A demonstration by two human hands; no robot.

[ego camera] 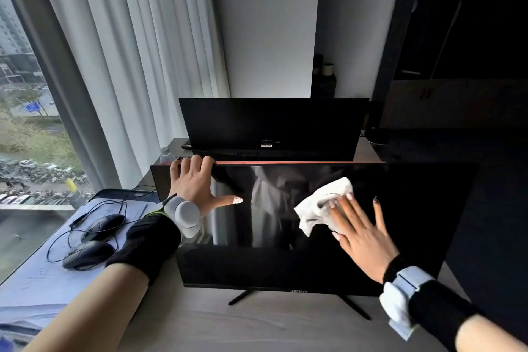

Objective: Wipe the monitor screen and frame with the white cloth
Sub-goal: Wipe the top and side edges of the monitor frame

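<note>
A black monitor (414, 208) stands on the desk in front of me, its dark screen showing a reflection. My left hand (197, 186) grips the monitor's top edge near the upper left corner, fingers curled over the frame and thumb lying on the screen. My right hand (360, 226) lies flat on the screen right of the middle, fingers spread, pressing a crumpled white cloth (320, 206) against the glass. The cloth sticks out to the upper left of my fingers.
A second monitor (271, 126) stands behind, its back towards me. Left of the monitor lie two black mice (88, 254) with tangled cables on a blue mat (34, 288). A water bottle (166, 155) stands by the curtain. The wooden desk (228, 326) runs under the monitor's feet.
</note>
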